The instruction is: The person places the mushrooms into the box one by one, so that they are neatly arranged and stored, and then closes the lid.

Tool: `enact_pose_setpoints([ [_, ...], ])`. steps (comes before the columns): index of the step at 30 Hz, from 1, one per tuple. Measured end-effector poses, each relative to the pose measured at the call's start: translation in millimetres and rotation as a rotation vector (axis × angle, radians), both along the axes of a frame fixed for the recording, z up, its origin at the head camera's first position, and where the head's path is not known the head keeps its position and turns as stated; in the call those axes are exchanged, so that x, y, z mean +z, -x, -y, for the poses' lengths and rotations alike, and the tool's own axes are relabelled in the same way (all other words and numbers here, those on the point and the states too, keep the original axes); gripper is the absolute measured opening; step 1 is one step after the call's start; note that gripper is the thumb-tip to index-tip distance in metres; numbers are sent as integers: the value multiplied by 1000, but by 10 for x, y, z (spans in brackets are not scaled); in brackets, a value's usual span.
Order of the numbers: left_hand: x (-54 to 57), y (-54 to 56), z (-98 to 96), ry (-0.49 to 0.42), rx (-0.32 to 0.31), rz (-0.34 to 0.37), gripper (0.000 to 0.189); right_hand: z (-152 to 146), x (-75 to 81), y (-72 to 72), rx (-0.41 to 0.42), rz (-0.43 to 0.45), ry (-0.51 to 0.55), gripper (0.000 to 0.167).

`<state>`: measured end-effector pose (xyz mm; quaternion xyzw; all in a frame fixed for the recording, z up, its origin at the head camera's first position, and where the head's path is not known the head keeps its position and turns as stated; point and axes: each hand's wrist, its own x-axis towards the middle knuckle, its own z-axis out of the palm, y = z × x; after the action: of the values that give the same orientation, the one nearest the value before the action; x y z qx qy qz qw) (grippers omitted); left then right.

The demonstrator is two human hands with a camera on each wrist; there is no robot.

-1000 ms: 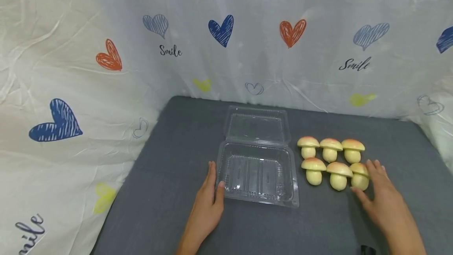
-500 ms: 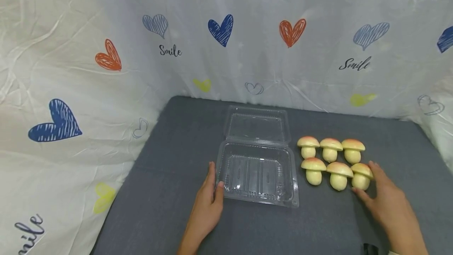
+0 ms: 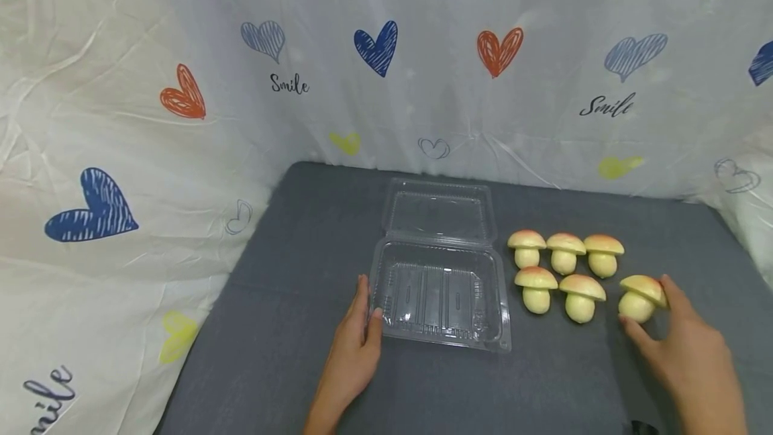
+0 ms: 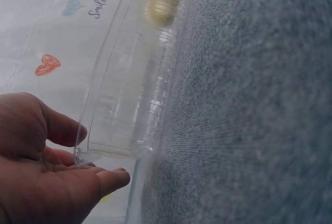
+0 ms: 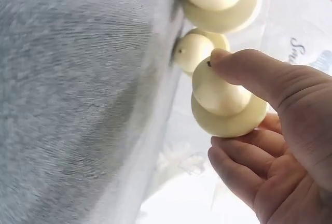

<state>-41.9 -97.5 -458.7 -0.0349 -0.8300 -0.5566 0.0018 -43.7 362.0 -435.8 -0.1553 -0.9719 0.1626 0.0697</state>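
Note:
A clear plastic clamshell container [image 3: 447,341] lies on the grey cloth with its lid folded back. My left hand [image 3: 353,358] holds its near left corner; in the left wrist view the thumb and fingers [image 4: 111,180] lie on either side of the rim. To the right, my right hand [image 3: 688,348] grips a mushroom-shaped piece [image 3: 639,299] with a pale stem and an orange-tinged cap. The right wrist view shows the thumb on the stem end of this mushroom [image 5: 220,92] and fingers against its cap. It appears lifted slightly off the cloth.
Two rows of similar mushrooms [image 3: 564,252] stand between the container and my right hand. A grey cloth [image 3: 290,274] covers the table. White curtain [image 3: 441,86] printed with hearts hangs behind and at the left. A small black object [image 3: 643,428] shows at the bottom edge.
My right hand has taken hold of the rightmost mushroom of the front row and moved it right, away from its neighbour, tilting it. The left hand and container have stayed in place.

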Motion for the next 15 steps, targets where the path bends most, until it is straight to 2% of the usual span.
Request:
enact_pose_setpoints([
  [7, 1, 4, 7, 6, 8, -5, 66, 147, 157, -28, 10, -98, -5, 103],
  [15, -11, 1, 17, -2, -3, -1, 66, 409, 323, -45, 63, -198, 38, 96],
])
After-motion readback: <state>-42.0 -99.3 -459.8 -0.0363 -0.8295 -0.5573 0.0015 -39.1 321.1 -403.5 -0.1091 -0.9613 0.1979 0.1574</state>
